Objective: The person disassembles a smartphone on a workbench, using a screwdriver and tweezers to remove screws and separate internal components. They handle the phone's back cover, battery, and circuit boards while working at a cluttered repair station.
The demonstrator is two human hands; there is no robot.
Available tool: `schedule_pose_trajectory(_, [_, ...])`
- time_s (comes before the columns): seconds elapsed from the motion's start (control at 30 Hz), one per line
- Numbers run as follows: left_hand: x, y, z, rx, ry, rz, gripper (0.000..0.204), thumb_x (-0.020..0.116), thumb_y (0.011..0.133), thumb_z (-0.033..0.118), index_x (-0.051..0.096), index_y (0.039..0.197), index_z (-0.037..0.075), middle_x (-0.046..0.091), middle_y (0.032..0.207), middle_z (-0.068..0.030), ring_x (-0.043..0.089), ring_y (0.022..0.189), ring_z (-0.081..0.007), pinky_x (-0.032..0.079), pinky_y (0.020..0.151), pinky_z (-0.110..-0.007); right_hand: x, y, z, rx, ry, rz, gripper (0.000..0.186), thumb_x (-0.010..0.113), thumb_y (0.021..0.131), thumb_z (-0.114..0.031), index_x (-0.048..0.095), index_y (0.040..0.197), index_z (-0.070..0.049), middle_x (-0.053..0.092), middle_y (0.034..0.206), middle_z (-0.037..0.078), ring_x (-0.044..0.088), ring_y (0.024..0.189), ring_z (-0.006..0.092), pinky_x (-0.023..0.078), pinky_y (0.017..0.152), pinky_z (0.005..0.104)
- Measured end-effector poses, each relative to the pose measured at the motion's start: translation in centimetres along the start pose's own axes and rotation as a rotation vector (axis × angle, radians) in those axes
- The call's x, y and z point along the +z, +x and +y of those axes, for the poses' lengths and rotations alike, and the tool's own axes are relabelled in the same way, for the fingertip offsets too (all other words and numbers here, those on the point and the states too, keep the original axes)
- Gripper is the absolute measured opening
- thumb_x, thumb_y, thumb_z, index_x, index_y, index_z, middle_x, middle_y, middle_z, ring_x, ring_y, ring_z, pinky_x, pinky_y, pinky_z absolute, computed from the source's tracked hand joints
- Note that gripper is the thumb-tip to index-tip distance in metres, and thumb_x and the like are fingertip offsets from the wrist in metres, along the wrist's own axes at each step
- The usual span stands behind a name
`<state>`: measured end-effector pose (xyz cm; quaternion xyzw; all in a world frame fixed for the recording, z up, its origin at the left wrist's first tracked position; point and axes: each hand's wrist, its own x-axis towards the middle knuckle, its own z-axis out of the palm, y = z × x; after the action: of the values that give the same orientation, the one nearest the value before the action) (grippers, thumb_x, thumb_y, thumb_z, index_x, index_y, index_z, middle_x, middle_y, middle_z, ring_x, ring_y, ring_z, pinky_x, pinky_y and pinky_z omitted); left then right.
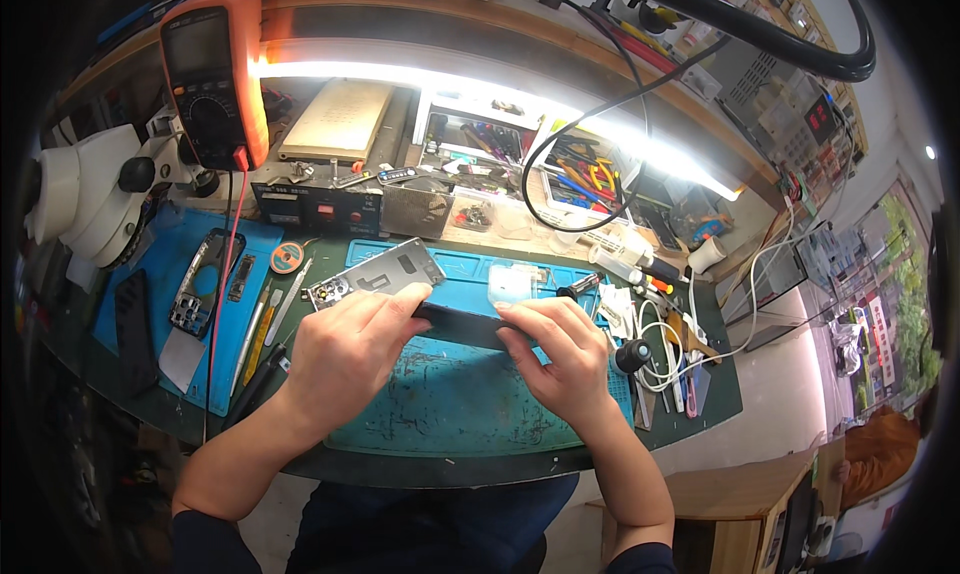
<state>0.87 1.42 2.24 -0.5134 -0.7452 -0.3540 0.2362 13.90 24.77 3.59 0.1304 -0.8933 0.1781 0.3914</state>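
Both hands grip a thin dark slab, likely a phone or its screen, held nearly edge-on over the blue mat. My left hand pinches its left end, thumb and fingers closed on it. My right hand holds the right end, fingers curled over the top and thumb at the near side. Just beyond my left hand lies a silver phone housing with small parts at one end. Behind my right hand is a clear plastic box.
Orange multimeter, microscope, opened phone and tools lie left. Pliers and screwdrivers fill a rear tray. Tangled white cables lie right. A black cable loop hangs above. A person in orange is at lower right.
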Motion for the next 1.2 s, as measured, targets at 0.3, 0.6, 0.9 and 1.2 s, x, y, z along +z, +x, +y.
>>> schedule_pose_trajectory(0.3, [-0.1,0.0,0.2,-0.045,-0.057,-0.015,0.042,0.084,0.093,0.005,0.073,0.134,0.004,0.077,0.095,-0.0161,0.074,0.080,-0.0341,0.058,0.069,-0.043,0.2,-0.2,0.3,-0.039,-0.033,0.005,0.030,0.087,0.086,0.001,0.080,0.115,-0.006,0.077,0.102,0.007,0.075,0.088,0.0277,0.061,0.076,0.0387])
schedule_pose_trajectory(0.6, [-0.1,-1.7,-0.8,-0.067,-0.042,-0.050,0.041,0.086,0.091,0.003,0.072,0.130,0.003,0.078,0.093,-0.0155,0.077,0.082,-0.0317,0.061,0.069,-0.042,1.2,-1.6,0.2,0.147,0.087,-0.026,0.025,0.087,0.089,-0.008,0.080,0.113,-0.008,0.078,0.103,0.006,0.075,0.091,0.0292,0.061,0.077,0.0398])
schedule_pose_trajectory(0.9, [-1.2,-0.8,1.5,0.213,0.080,-0.050,0.039,0.090,0.087,0.015,0.082,0.125,0.010,0.075,0.116,-0.0042,0.072,0.104,-0.0248,0.059,0.086,-0.040,1.4,-2.0,-0.8,0.081,0.150,-0.054,0.025,0.087,0.085,-0.007,0.078,0.108,-0.009,0.073,0.099,0.005,0.073,0.087,0.0264,0.060,0.073,0.0387])
schedule_pose_trajectory(1.2, [-0.1,-1.6,0.8,0.273,0.058,-0.082,0.040,0.090,0.085,0.013,0.082,0.125,0.011,0.072,0.108,-0.0011,0.067,0.093,-0.0201,0.054,0.082,-0.036,1.9,-2.5,-1.3,0.070,0.225,-0.049,0.030,0.086,0.085,-0.006,0.078,0.114,-0.010,0.072,0.099,0.004,0.071,0.085,0.0248,0.059,0.071,0.0377])
